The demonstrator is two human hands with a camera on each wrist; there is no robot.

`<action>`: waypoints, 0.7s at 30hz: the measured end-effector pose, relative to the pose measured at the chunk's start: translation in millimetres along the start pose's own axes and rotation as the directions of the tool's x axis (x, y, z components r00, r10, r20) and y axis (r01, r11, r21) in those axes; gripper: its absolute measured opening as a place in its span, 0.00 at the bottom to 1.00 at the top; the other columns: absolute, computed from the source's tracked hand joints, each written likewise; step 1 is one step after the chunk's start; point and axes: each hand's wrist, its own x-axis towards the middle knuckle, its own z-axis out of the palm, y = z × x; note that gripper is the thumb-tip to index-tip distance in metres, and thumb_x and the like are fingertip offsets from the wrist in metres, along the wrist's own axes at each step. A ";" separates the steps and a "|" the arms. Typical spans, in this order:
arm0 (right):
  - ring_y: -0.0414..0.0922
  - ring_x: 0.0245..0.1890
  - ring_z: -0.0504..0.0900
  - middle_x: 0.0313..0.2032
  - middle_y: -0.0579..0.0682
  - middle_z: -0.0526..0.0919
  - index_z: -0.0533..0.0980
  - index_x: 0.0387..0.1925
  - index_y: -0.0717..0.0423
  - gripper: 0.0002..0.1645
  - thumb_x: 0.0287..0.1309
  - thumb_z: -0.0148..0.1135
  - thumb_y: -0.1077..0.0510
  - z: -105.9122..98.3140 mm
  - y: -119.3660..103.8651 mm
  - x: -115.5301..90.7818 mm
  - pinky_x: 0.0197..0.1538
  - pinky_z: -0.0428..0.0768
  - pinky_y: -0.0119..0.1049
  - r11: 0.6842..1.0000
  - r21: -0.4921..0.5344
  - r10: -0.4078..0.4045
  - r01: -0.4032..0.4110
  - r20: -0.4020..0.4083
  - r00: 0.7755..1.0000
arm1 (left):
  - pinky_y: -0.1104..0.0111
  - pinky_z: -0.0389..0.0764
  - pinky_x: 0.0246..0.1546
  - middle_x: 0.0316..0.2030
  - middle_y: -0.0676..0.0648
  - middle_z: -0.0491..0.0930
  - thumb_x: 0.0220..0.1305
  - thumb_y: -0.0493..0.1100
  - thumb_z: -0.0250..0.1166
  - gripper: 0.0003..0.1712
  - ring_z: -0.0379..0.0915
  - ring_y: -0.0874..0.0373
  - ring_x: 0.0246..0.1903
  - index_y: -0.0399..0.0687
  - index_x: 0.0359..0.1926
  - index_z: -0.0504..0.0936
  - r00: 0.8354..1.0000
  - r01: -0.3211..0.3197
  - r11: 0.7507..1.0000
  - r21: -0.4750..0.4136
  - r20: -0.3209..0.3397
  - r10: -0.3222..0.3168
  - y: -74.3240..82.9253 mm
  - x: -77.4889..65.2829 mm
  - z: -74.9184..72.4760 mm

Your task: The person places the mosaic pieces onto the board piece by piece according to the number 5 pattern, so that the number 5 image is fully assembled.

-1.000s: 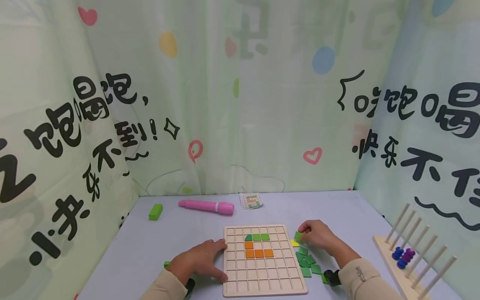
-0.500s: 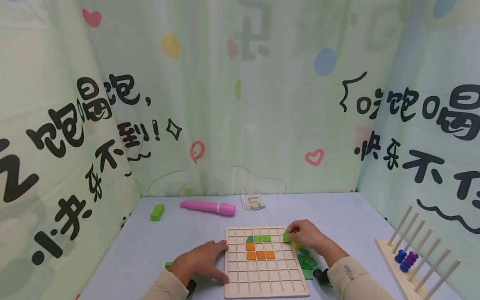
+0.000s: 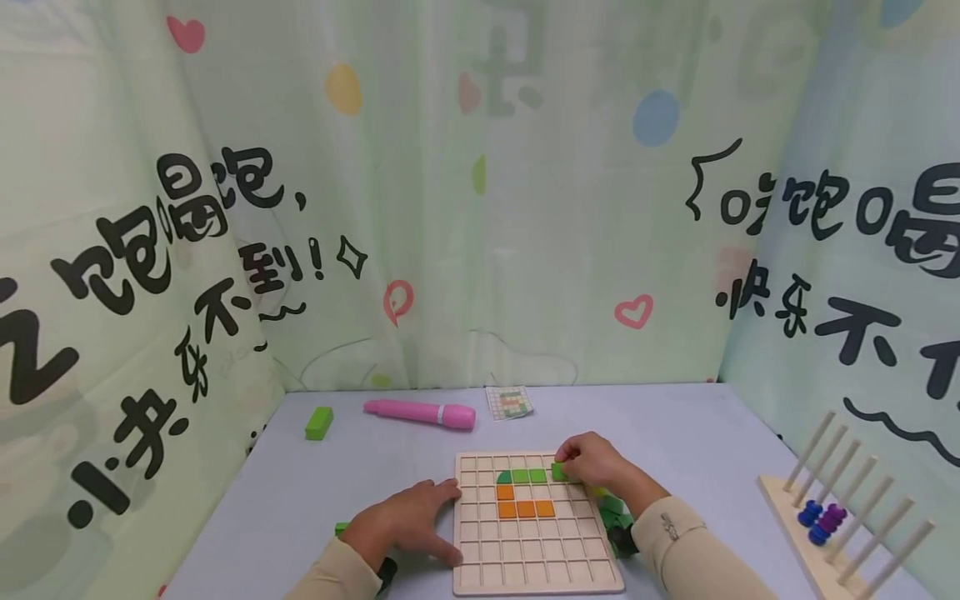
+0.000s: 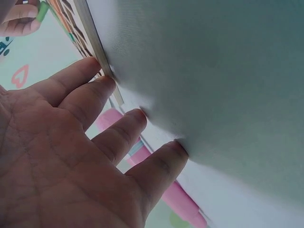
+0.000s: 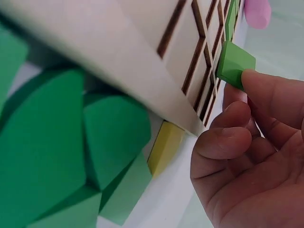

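A pale wooden grid board [image 3: 536, 575] lies in the middle of the table. Along its left edge rests my left hand [image 3: 405, 523], fingers spread and fairly straight; two fingertips [image 4: 105, 84] touch the board's side in the left wrist view. My right hand [image 3: 597, 467] pinches a green square tile [image 5: 238, 61] between thumb and finger over the board's upper right. That tile is just right of a row of two green square tiles [image 3: 528, 476] and a dark green quarter-round tile [image 3: 504, 477]. Several orange square tiles [image 3: 525, 509] form an L below. Whether the pinched tile touches the board, I cannot tell.
Loose dark green pieces [image 5: 42, 142] and a yellow piece [image 5: 164, 149] lie against the board's right edge. Behind are a pink pen-shaped stick [image 3: 420, 412], a small pattern card [image 3: 509, 402] and a green block [image 3: 318, 423]. A peg rack [image 3: 806, 521] with beads stands at right.
My right hand has carried the green square tile leftward, from beside the board to over its upper right cells. My left hand has stayed at the board's left edge.
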 end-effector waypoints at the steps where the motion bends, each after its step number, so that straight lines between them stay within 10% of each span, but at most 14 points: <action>1: 0.45 0.35 0.76 0.33 0.49 0.81 0.82 0.36 0.59 0.04 0.63 0.63 0.68 0.5 -0.8 0.6 0.40 0.77 0.40 1.000 -0.006 -0.002 0.002 0.000 1.000 | 0.49 0.72 0.69 0.70 0.46 0.72 0.46 0.63 0.82 0.53 0.71 0.50 0.65 0.56 0.72 0.72 1.000 -0.002 1.000 0.003 0.000 0.002 -0.2 0.3 0.3; 21: 0.45 0.34 0.76 0.31 0.47 0.82 0.85 0.34 0.56 0.08 0.60 0.63 0.70 7.3 -0.8 6.0 0.42 0.80 0.42 0.987 -0.163 -0.016 0.017 0.005 1.000 | 0.49 0.73 0.68 0.69 0.46 0.73 0.46 0.62 0.83 0.52 0.71 0.50 0.65 0.55 0.71 0.72 1.000 0.001 1.000 0.003 -0.008 -0.001 2.6 -2.4 -2.0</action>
